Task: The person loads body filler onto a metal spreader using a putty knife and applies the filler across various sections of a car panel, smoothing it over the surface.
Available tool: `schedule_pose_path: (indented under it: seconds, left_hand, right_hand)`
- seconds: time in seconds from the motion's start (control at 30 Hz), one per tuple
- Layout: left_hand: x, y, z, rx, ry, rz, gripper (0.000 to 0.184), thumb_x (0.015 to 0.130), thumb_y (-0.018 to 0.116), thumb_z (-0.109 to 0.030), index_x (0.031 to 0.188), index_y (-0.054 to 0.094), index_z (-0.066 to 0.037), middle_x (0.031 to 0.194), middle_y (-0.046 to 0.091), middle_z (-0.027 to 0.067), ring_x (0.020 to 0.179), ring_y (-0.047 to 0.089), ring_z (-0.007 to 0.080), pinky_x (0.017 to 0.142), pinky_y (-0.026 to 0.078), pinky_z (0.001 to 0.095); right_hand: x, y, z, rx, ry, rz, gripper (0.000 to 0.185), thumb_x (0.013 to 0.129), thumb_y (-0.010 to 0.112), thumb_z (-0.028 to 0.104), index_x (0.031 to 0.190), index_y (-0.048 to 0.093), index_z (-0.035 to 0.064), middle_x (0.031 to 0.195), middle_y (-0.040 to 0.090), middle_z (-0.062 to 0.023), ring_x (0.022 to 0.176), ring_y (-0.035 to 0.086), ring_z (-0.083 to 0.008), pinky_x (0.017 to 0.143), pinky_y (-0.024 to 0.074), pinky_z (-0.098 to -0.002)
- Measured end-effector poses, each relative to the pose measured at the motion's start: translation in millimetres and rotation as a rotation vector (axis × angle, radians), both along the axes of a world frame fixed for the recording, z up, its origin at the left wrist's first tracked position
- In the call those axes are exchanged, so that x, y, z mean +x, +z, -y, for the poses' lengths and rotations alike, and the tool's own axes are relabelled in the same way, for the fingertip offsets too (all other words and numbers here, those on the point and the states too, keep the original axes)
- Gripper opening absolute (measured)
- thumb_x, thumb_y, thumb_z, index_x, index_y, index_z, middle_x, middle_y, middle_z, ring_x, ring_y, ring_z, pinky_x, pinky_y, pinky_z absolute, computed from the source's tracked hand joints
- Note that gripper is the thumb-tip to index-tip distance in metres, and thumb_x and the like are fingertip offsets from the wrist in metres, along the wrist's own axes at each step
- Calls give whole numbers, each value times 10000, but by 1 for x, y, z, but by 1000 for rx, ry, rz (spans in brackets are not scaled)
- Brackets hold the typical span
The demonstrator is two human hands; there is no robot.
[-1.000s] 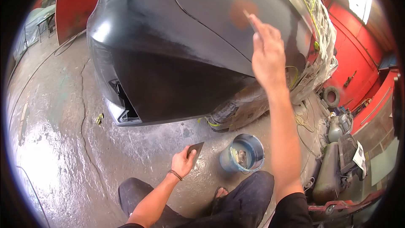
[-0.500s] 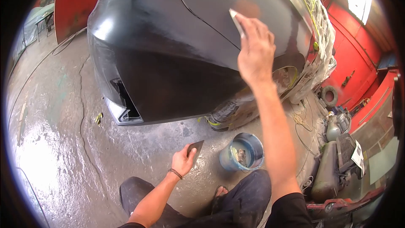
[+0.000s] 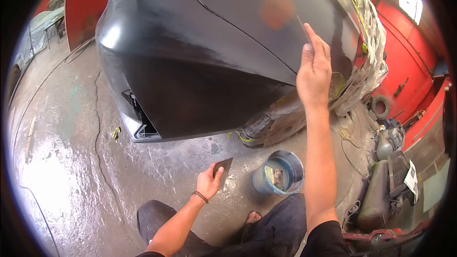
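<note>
My left hand (image 3: pixel 208 183) pinches a dark, thin flat sheet (image 3: pixel 226 172) between thumb and fingers, above the floor. My right hand (image 3: pixel 315 69) is against the grey-black car body panel (image 3: pixel 228 33), with a thin flat piece (image 3: pixel 303 27) seen edge-on under its fingers. Left of that hand, an orange-brown patch (image 3: pixel 277 10) shows on the panel. A dark seam runs diagonally down to the hand. The palm side of my right hand is hidden.
A blue bucket (image 3: pixel 291 160) holding liquid and some items stands before my knees. Plastic and paper sheeting (image 3: pixel 376 43) covers the car's right side. A tyre (image 3: pixel 380 107), a tank (image 3: pixel 374 200) and hoses lie at the right.
My right hand moved left across the panel, over the lower edge of the orange patch, then back right, beyond where it began. My left hand keeps its hold on the sheet.
</note>
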State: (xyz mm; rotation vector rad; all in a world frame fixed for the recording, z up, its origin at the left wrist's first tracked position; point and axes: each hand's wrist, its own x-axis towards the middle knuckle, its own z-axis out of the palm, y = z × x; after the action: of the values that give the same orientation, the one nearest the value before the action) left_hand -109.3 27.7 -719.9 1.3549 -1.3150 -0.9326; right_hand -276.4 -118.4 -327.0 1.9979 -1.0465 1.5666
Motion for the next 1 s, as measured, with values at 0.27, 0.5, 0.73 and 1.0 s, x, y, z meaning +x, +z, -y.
schedule_pose_path:
  seconds: [0.27, 0.5, 0.73, 1.0]
  left_hand:
    - [-13, -11, 1, -1, -8, 21, 486, 1147, 665, -426, 1341, 709, 18, 991, 790, 277, 915, 817, 378, 821, 608, 428]
    - [-2, -3, -3, -24, -20, 20, 444, 1149, 626, -439, 1386, 717, -74, 915, 763, 271, 888, 766, 481, 784, 590, 516]
    - [3, -6, -4, -69, 1, -53, 418, 1158, 623, -415, 1382, 716, -74, 960, 775, 262, 924, 772, 480, 802, 593, 489]
    - [7, -11, -7, -50, -16, -30, 455, 1156, 621, -441, 1373, 713, -52, 986, 775, 278, 963, 772, 490, 812, 594, 483]
  right_hand:
    - [44, 2, 8, 79, -160, 189, 454, 1184, 498, 224, 1553, 640, 1, 1539, 634, -219, 1364, 622, -421, 1193, 492, -508]
    - [148, -13, -17, 152, -287, 228, 500, 1113, 635, 190, 1557, 593, -35, 1501, 600, -219, 1341, 592, -454, 1120, 529, -554]
    - [110, -21, -52, 122, -207, -9, 418, 1175, 530, 204, 1546, 654, 54, 1492, 665, -192, 1326, 649, -408, 1180, 505, -508]
    - [1, 13, 11, 628, 130, 771, 438, 1178, 509, 322, 1545, 632, 117, 1436, 694, -84, 1268, 671, -241, 1018, 572, -470]
